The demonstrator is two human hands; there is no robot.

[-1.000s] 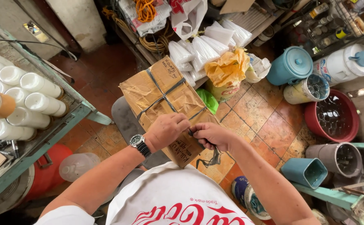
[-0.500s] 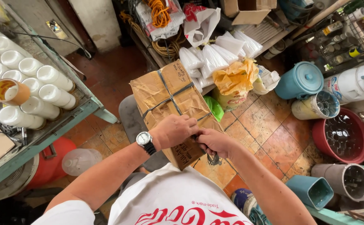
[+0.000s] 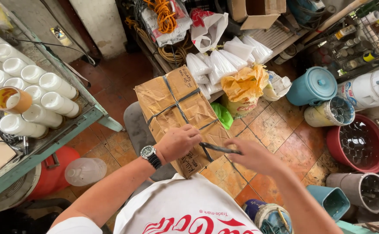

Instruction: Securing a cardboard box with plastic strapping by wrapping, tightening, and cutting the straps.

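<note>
**Strap pulled off a taped carton**

L hand (image 3: 178, 142), watch on wrist, presses knuckles-down on the brown carton (image 3: 178, 115). R hand (image 3: 252, 156) is closed on a dark strap (image 3: 217, 148), stretched w/ its other end under the L fingers. Possibly pinched there too; view's poor. Carton lies just beyond both hands.

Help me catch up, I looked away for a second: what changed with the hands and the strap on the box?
The right hand has moved right, away from the left hand, pulling a length of dark strap off the box; earlier both hands were bunched together at the box's near edge. The left hand stays pressed on the box, which has not moved on the stool.
</note>
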